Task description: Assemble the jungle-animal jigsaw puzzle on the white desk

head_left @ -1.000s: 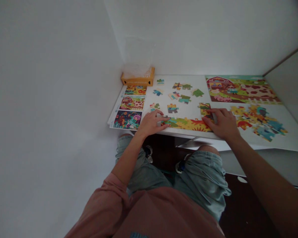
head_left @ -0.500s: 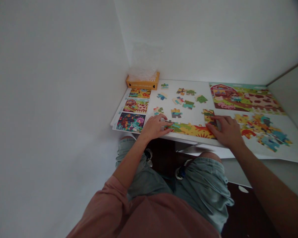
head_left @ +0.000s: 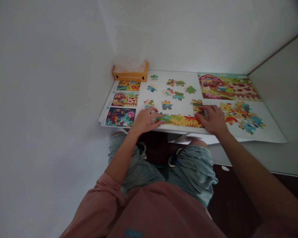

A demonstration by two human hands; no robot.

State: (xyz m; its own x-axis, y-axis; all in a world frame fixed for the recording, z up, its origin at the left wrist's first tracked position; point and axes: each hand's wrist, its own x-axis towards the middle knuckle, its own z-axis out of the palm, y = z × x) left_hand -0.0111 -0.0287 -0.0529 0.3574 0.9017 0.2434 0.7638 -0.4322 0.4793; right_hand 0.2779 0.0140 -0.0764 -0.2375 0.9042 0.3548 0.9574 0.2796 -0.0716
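A joined strip of jigsaw puzzle (head_left: 178, 120) lies along the table's front edge, yellow and green with a red animal. My left hand (head_left: 145, 121) grips its left end, with thumb and forefinger on either side of the corner. At the right end, a column of puzzle pieces (head_left: 196, 103) rises from the strip. My right hand (head_left: 214, 121) holds this column's outer side between thumb and fingers, partly covering it. A loose puzzle piece (head_left: 167, 105) with blue and yellow on it lies just above the strip.
Several loose pieces (head_left: 178, 96) are scattered behind the strip. On the right are a heap of pieces (head_left: 245, 115) and a finished farm puzzle (head_left: 228, 87). Picture sheets (head_left: 124, 99) lie at the left, below an orange box (head_left: 131, 76) with clear plastic. Walls stand behind and left.
The camera view has shifted, so the table appears farther left and higher. Both hands stay at the same ends of the strip, and the pieces keep their places.
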